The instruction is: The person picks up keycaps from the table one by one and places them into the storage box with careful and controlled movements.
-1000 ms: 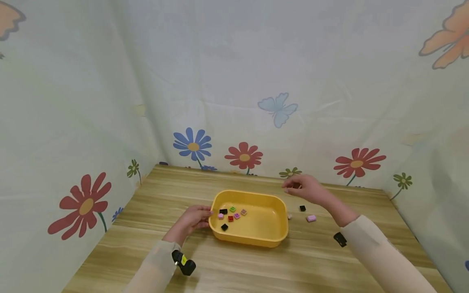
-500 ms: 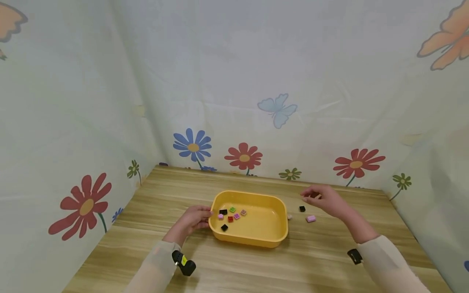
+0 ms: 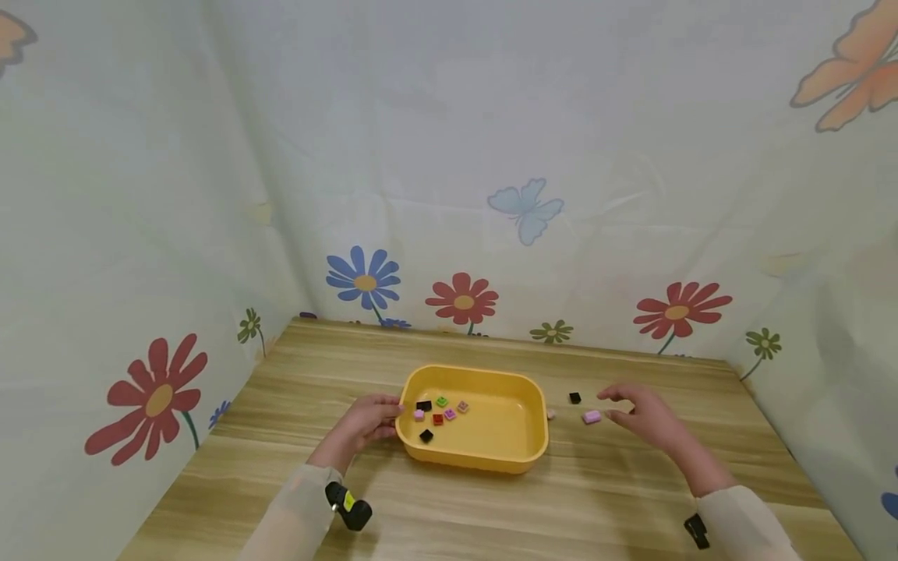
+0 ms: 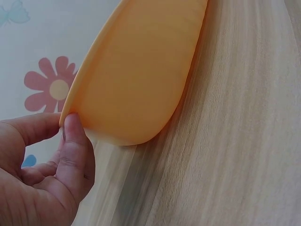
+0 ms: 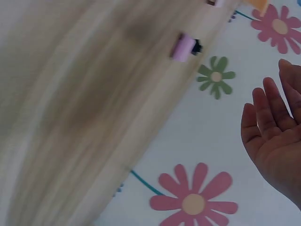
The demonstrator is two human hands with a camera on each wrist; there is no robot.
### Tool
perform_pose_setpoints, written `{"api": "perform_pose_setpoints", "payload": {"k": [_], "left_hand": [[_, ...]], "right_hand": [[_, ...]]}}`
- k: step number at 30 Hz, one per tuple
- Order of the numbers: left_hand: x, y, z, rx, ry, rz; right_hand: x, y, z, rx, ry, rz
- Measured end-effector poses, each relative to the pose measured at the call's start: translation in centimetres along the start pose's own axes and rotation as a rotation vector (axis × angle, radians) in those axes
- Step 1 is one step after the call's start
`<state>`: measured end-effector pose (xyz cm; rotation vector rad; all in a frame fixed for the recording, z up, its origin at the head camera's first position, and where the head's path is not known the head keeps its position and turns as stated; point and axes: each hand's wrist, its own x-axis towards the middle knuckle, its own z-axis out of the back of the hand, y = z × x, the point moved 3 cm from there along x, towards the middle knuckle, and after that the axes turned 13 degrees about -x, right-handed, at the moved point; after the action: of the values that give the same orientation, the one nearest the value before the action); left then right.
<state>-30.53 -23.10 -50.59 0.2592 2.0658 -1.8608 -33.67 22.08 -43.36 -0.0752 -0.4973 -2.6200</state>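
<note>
My left hand [image 3: 365, 421] pinches the left rim of a yellow plastic tray [image 3: 501, 428]. In the left wrist view, thumb and forefinger meet at the rim of the tray [image 4: 141, 66]. Fingers apart and holding nothing, my right hand [image 3: 641, 417] hovers just right of a pink toy brick [image 3: 592, 417] lying on the table. A small black brick [image 3: 575, 397] lies just behind the pink one. In the right wrist view the right hand [image 5: 277, 117] has its palm showing, away from the pink brick [image 5: 183, 48].
Several small bricks lie in the tray's left part, among them a green brick [image 3: 442, 401] and a red brick [image 3: 438, 419]. A pale brick [image 3: 551, 414] sits by the tray's right wall. Flowered cloth [image 3: 435, 156] surrounds the wooden table [image 3: 435, 514] at back and sides.
My right hand has moved right and toward me, from above the tray's back right corner to beside the pink brick, its fingers spreading. The left hand keeps its hold on the tray.
</note>
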Motion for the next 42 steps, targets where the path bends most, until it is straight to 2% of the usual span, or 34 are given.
{"api": "perform_pose_setpoints", "payload": {"k": [10, 18, 28, 42], "left_hand": [[-0.4, 0.0, 0.1, -0.015, 0.015, -0.012], [0.0, 0.1, 0.3, -0.021, 0.012, -0.007], [-0.1, 0.1, 0.1, -0.024, 0.033, -0.009], [0.0, 0.0, 0.0, -0.015, 0.011, 0.012]], "right_hand": [[0.1, -2.2, -3.3, -0.013, 0.011, -0.033], [1.4, -2.3, -4.3, -0.036, 0.013, -0.034], [2.9, -3.2, -5.6, -0.047, 0.085, -0.091], [3.7, -4.6, -6.9, -0.078, 0.073, -0.044]]}}
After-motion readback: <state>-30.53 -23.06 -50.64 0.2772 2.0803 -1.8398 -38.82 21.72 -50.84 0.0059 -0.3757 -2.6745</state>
